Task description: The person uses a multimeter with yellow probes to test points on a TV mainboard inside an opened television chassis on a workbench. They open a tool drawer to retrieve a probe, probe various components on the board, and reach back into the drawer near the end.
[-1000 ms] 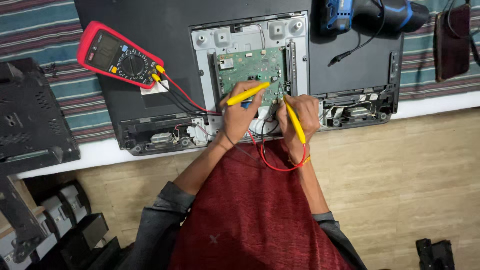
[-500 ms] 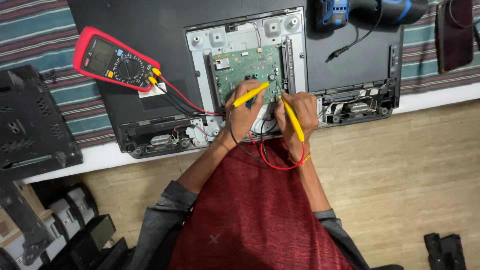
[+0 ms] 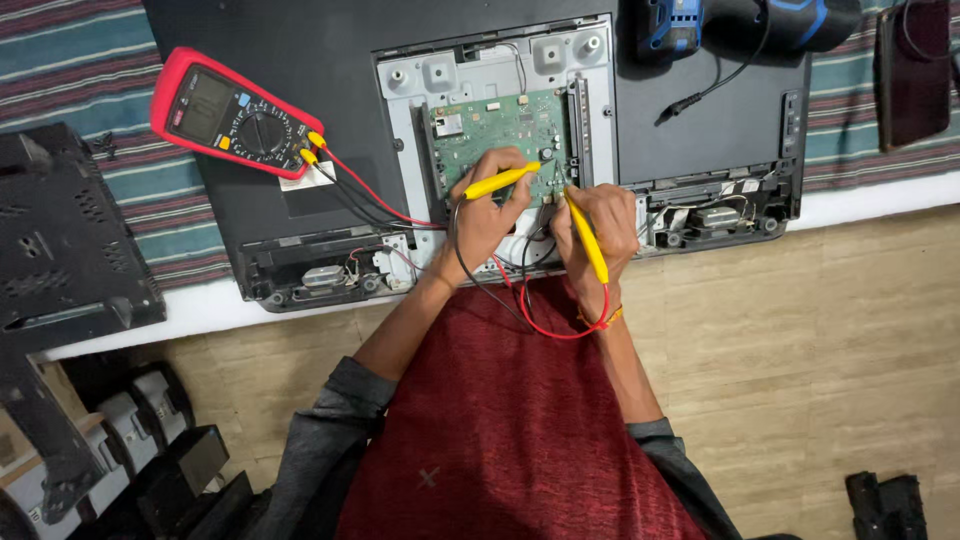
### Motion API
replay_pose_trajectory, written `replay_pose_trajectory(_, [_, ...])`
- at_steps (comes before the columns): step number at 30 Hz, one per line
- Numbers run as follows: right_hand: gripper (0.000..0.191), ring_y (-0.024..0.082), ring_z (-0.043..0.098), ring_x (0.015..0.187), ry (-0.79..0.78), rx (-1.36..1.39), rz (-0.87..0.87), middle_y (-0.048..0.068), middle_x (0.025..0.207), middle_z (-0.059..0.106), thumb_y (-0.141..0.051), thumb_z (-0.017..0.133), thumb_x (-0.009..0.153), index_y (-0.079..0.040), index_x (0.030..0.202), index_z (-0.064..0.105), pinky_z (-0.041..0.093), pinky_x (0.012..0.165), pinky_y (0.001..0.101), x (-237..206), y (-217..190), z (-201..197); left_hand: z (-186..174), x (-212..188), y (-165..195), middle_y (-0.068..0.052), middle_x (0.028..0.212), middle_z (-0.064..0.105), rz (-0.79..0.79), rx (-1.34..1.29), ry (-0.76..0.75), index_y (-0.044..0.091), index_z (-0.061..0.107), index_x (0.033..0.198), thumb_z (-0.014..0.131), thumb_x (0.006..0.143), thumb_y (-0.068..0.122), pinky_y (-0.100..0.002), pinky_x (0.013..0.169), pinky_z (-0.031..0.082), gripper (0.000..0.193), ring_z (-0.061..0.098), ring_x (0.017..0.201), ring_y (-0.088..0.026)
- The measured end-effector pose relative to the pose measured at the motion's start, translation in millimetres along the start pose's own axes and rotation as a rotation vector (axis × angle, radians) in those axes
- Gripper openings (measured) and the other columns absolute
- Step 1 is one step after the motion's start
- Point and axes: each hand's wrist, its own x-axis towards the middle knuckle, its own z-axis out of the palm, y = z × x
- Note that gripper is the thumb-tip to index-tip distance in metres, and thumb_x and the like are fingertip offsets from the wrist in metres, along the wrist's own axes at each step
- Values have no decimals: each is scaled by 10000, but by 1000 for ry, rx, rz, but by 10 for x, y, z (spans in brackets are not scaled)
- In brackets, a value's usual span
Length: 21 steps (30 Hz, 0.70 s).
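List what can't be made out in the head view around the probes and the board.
- Probe tips: the yellow probes end at the green circuit board, contact points too small, partly behind the left hand and right hand.
- Red multimeter: display reading too small.
- Blue and black tool: cut off by the top edge.
- Lower board edge: hidden under both hands.

grey meter screen, white label

Two yellow probes, one multimeter
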Motion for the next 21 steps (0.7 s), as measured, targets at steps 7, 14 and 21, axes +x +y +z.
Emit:
replay_pose_trajectory(7, [235, 322, 646, 955, -11, -15, -13, 128, 948, 675, 69, 786, 834, -4, 1044, 711, 534, 874, 406, -2, 4, -9, -136, 221, 45, -131, 1080, 667, 85, -22, -194, 35, 573, 1121, 706, 952, 32, -351, 821, 572, 216, 705, 934, -298])
replay_pose_trajectory(14, [228, 323, 644, 964, -15, -7, -30, 130, 958, 678, 60, 784, 847, 0, 1055, 709, 532, 879, 408, 5, 17, -7, -184, 319, 116, -126, 1014, 630, 78, -53, -271, 36, 567, 1115, 696, 966, 43, -354, 781, 557, 197, 663, 861, -287])
replay_pose_trajectory(21, [221, 327, 638, 961, -21, -21, -23, 128, 969, 671, 49, 784, 863, -8, 1065, 712, 526, 871, 409, -11, 0, -15, -172, 253, 105, -129, 1033, 644, 31, -46, -244, 29, 575, 1119, 692, 972, 55, -347, 791, 562, 191, 676, 869, -274])
